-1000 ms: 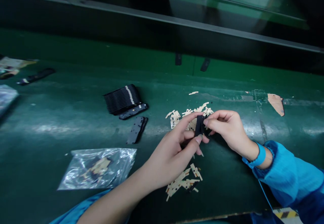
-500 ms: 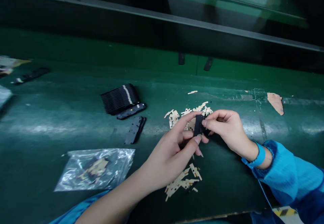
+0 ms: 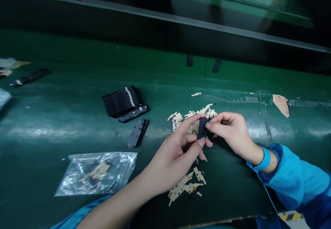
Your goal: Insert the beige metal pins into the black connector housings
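Observation:
Between the thumb and fingers of my left hand is a small flat black plastic part, held tilted above the table. My right hand pinches at the part's right edge; what its fingertips hold, if anything, is too small and dark to make out. Behind the hands lies a pile of cream-coloured small flat pieces, partly hidden by my fingers. Nearer me, below my left hand, a second group of cream pieces is spread on the table.
To the left sit a row of stacked black parts and a few loose black plates. A clear plastic bag with cream pieces lies in front of them. A brown scrap rests at right. A dark raised ledge crosses the back.
Both hands keep nearly the same pose on the black part. The view has shifted very slightly; nothing else has visibly moved.

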Demonstrator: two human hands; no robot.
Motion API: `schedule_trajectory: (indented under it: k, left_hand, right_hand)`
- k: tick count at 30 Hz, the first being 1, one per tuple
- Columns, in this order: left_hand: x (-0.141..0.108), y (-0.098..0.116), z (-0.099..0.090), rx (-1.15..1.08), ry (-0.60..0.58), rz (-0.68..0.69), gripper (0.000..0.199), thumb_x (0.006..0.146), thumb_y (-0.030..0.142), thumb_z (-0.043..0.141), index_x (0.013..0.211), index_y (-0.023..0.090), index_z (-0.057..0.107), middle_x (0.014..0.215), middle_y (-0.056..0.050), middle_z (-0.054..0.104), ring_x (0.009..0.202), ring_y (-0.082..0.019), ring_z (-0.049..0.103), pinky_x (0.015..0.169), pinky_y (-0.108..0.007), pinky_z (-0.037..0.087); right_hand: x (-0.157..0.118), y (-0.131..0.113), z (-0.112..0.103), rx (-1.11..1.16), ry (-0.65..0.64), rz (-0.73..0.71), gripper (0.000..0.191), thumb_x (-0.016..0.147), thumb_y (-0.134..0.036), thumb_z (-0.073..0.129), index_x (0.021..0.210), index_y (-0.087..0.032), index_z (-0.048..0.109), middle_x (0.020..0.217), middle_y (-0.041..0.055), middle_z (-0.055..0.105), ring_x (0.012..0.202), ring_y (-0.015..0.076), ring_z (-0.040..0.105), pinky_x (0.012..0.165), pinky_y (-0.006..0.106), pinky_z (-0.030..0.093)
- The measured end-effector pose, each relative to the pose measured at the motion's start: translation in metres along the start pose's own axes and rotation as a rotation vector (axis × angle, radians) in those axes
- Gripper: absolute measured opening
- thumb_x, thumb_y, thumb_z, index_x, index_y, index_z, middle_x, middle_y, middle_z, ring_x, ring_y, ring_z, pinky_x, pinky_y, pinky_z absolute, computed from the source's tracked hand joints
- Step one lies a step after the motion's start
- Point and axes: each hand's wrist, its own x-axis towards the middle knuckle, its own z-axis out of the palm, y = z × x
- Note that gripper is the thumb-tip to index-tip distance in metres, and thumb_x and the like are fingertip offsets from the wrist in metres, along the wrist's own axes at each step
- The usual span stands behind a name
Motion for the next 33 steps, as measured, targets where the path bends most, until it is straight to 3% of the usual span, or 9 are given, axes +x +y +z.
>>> schedule_trajectory:
  k: [9, 24, 33]
  left_hand:
    - [0.0016, 0.0003, 0.0005, -0.014, 0.022, -0.017, 0.056, 0.100, 0.028, 0.059, 0.153, 0.022, 0.041, 0.090, -0.003, 0.078, 0.066, -0.017, 0.072, 0.063, -0.030, 0.055]
    - [-0.0001, 0.0057, -0.0019, 0.017, -0.018, 0.008, 0.054, 0.100, 0.022, 0.054, 0.152, 0.018, 0.041, 0.086, -0.001, 0.076, 0.064, -0.015, 0.071, 0.064, -0.027, 0.055]
    - [0.0014, 0.0031, -0.0034, 0.037, -0.015, -0.006, 0.061, 0.100, 0.022, 0.055, 0.158, 0.019, 0.036, 0.083, 0.000, 0.076, 0.065, -0.016, 0.071, 0.065, -0.028, 0.055]
  right_hand:
    - [0.0002, 0.0019, -0.0013, -0.053, -0.032, -0.011, 0.015, 0.070, -0.026, 0.083, 0.076, -0.021, 0.069, 0.059, -0.0042, 0.067, 0.053, 0.0129, 0.064, 0.056, 0.028, 0.050]
    - [0.0051, 0.0032, -0.0076, -0.039, -0.085, 0.035, 0.018, 0.068, -0.025, 0.087, 0.073, -0.019, 0.070, 0.066, -0.0018, 0.071, 0.059, 0.0123, 0.062, 0.060, 0.029, 0.050]
    - [0.0039, -0.0010, -0.0067, -0.071, -0.138, 0.036, 0.026, 0.067, -0.021, 0.088, 0.078, -0.020, 0.064, 0.066, -0.0050, 0.067, 0.061, 0.0128, 0.065, 0.066, 0.030, 0.051]
